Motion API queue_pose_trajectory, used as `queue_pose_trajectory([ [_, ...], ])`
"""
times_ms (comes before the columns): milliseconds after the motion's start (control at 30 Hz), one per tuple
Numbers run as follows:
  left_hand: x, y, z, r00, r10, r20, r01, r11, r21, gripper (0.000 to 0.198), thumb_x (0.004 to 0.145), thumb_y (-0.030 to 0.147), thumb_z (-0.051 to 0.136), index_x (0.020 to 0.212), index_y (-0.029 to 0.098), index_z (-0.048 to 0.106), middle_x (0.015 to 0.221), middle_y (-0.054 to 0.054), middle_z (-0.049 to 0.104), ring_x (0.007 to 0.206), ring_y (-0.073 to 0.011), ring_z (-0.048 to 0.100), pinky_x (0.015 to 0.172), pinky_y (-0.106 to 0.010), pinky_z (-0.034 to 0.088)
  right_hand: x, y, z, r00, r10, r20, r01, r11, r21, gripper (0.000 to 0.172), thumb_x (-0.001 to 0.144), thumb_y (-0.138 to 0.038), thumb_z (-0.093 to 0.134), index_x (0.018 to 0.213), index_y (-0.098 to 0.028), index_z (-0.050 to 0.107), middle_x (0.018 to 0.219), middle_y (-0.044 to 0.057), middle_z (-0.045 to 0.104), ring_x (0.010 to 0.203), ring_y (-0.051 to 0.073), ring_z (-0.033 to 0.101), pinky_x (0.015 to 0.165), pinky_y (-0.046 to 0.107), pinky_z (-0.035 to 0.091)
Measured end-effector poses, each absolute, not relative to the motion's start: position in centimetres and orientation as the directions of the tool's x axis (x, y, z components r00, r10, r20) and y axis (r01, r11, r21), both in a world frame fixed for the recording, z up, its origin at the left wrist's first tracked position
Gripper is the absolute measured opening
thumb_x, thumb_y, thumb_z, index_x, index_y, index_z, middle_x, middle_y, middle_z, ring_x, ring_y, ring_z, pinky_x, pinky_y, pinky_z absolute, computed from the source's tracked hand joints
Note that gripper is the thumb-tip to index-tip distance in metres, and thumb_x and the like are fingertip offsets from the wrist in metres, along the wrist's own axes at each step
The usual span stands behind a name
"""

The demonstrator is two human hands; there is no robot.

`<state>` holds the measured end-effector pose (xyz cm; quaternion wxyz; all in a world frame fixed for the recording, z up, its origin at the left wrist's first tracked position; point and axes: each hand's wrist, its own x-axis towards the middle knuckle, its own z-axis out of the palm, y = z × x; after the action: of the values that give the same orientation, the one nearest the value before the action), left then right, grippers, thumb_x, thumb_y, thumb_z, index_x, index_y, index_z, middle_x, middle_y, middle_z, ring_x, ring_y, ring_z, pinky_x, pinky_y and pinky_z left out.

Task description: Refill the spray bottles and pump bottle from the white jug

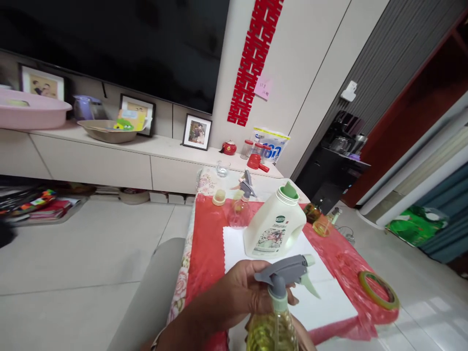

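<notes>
My left hand (234, 297) is closed round the neck of a clear spray bottle (272, 331) of yellow-green liquid, just under its grey trigger head (285, 270). The bottle stands upright at the lower edge of the view, over a white sheet (321, 292). Only a sliver of my right hand (306, 339) shows behind the bottle's lower part; its fingers are hidden. A cream detergent jug (274, 229) with a green spout stands on the sheet just beyond the trigger head.
A red plastic cover (206, 243) lies over the low table. On it are a small clear spray bottle (239, 212), a yellow cap (218, 197), amber-filled glassware (321, 224) and a tape roll (378, 290). A long cabinet (109, 163) runs along the wall behind.
</notes>
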<state>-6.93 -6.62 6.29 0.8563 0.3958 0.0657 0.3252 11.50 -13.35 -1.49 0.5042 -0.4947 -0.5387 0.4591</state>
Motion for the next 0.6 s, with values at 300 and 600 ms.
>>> queue_pose_trajectory([
  [300, -5.0, -7.0, 6.1, 0.452, 0.890, 0.058, -0.698, 0.313, 0.644, 0.057, 0.043, 0.025, 0.100, 0.088, 0.018, 0.065, 0.082, -0.001, 0.068, 0.080, -0.0144, 0.060, 0.072, -0.023, 0.043, 12.0, -12.6, -0.9, 0.012, 0.987, 0.159, 0.135, 0.156, -0.979, 0.071, 0.080, -0.064, 0.070, 0.139, -0.027, 0.055, 0.142, 0.009, 0.053, 0.133, 0.034, 0.049, 0.105, 0.046, 0.049],
  [600, -4.3, -7.3, 6.3, 0.391, 0.912, 0.124, -0.739, 0.231, 0.633, 0.044, 0.070, 0.033, 0.087, 0.106, 0.019, 0.066, 0.105, -0.008, 0.071, 0.102, -0.0217, 0.063, 0.092, -0.033, 0.044, 12.9, -13.4, -1.5, 0.014, 0.962, 0.273, 0.361, 0.250, -0.899, 0.088, 0.083, -0.061, 0.065, 0.154, -0.020, 0.032, 0.153, 0.012, 0.041, 0.144, 0.030, 0.038, 0.121, 0.038, 0.033],
])
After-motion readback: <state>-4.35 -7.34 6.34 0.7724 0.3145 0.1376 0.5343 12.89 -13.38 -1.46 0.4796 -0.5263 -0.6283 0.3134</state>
